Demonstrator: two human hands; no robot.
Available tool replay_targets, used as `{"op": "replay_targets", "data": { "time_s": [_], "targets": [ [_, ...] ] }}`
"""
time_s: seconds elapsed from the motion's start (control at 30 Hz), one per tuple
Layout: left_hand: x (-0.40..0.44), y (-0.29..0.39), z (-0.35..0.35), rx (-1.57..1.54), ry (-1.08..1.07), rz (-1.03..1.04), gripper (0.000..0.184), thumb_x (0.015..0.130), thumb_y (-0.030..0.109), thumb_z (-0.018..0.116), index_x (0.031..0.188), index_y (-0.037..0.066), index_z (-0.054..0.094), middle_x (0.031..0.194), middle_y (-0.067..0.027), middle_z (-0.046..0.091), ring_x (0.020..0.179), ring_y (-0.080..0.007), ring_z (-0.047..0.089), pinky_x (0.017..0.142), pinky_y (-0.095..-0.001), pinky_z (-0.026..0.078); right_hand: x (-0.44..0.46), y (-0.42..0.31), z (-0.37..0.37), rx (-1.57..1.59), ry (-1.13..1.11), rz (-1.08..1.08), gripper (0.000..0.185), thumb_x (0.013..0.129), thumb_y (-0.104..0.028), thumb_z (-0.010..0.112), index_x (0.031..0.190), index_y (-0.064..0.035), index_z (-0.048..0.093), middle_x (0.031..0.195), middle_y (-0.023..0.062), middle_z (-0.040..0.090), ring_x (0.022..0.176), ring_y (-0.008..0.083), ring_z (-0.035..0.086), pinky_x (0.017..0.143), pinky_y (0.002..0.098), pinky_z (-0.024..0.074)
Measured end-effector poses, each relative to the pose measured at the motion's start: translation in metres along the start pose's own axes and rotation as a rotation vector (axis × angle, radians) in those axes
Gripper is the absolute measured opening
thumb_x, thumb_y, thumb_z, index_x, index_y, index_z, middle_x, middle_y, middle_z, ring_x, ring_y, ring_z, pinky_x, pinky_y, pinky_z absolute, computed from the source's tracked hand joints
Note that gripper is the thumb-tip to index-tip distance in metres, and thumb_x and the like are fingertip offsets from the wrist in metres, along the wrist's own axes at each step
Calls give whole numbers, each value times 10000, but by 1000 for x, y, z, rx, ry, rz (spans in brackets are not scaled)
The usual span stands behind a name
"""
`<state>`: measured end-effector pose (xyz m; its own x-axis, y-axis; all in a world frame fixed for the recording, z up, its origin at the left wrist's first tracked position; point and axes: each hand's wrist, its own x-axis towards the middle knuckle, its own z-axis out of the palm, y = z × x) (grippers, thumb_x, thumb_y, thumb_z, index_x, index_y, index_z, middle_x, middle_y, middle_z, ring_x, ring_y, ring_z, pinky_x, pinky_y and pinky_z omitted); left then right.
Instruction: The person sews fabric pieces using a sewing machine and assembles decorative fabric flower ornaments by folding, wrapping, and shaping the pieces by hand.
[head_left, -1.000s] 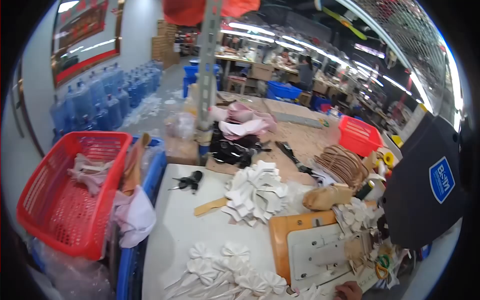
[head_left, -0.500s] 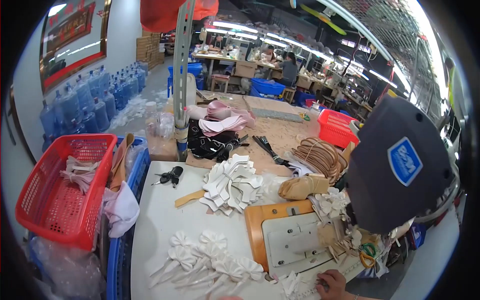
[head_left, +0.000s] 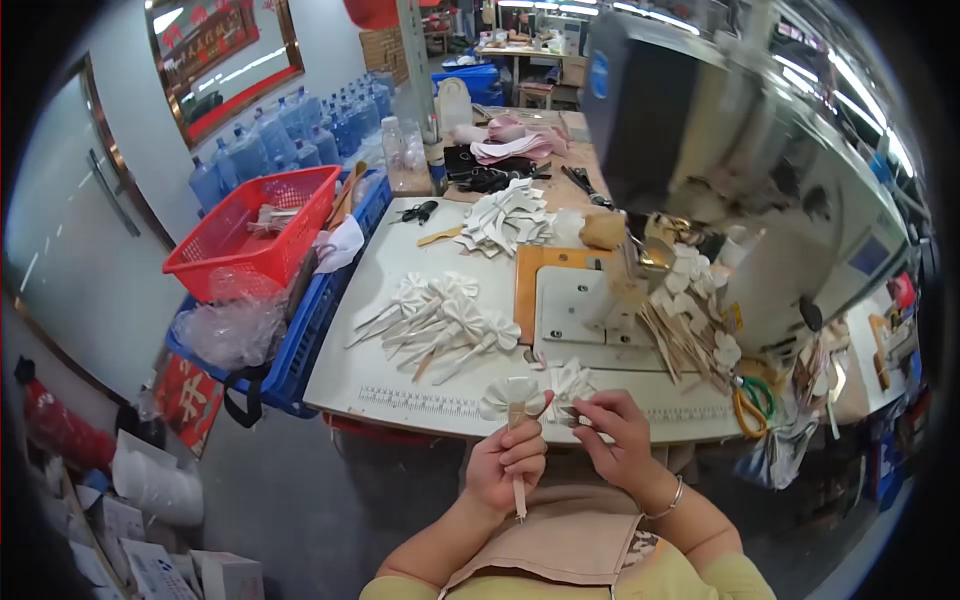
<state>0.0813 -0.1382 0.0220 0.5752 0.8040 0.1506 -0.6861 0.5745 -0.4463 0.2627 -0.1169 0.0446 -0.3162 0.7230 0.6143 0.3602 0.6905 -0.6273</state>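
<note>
A white fabric flower [head_left: 508, 396] on a narrow beige strap is upright in my left hand [head_left: 508, 464], whose fingers wrap round the strap just below the petals. Close by on its right, my right hand [head_left: 618, 440] is closed in a pinch on a small dark thing too small to name. Behind both hands, more white petal-like pieces [head_left: 568, 378] lie at the table's front edge. Several similar white flowers with straps [head_left: 445, 312] are heaped on the white tabletop [head_left: 345, 375] to the left.
A sewing machine [head_left: 665, 120] rises on the right above its metal plate [head_left: 560, 305]. White cut pieces [head_left: 505, 220] are piled behind. Green-and-orange-handled scissors [head_left: 752, 405] hang at the right edge. A red basket [head_left: 255, 230] rests over a blue crate [head_left: 325, 320] at left.
The view has tilted down and shifted. My left hand, barely in view before, now holds a flower up. My right hand has moved from the tabletop to beside that flower.
</note>
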Motion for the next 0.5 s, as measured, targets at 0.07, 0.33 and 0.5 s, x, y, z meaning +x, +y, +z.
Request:
{"op": "replay_targets", "data": {
  "time_s": [0.07, 0.33, 0.5],
  "targets": [
    [-9, -15, -3, -1, 47, -5, 191, 949, 123, 361, 1072, -15, 410, 676, 2, 387, 540, -83, 354, 506, -210, 326, -1, -10, -1, -60, -49, -74, 376, 690, -7, 720, 1055, -51, 642, 914, 87, 554, 749, 207, 573, 630, 290, 481],
    [-2, -32, -8, 43, 130, -49, 187, 929, 118, 370, 772, 25, 413, 664, -1, 395, 528, -83, 364, 495, -216, 323, -4, -7, -13, -168, 65, -251, 304, 689, -86, 723, 987, -91, 658, 874, 58, 618, 727, 221, 594, 604, 314, 475],
    [14, -22, -9, 81, 150, -109, 190, 947, 152, 402, 807, 23, 405, 694, -5, 385, 541, -82, 361, 507, -207, 338, -1, 12, -12, -111, 81, -187, 314, 658, -33, 739, 960, -76, 662, 875, 72, 613, 720, 223, 605, 606, 295, 497]
  ]
}}
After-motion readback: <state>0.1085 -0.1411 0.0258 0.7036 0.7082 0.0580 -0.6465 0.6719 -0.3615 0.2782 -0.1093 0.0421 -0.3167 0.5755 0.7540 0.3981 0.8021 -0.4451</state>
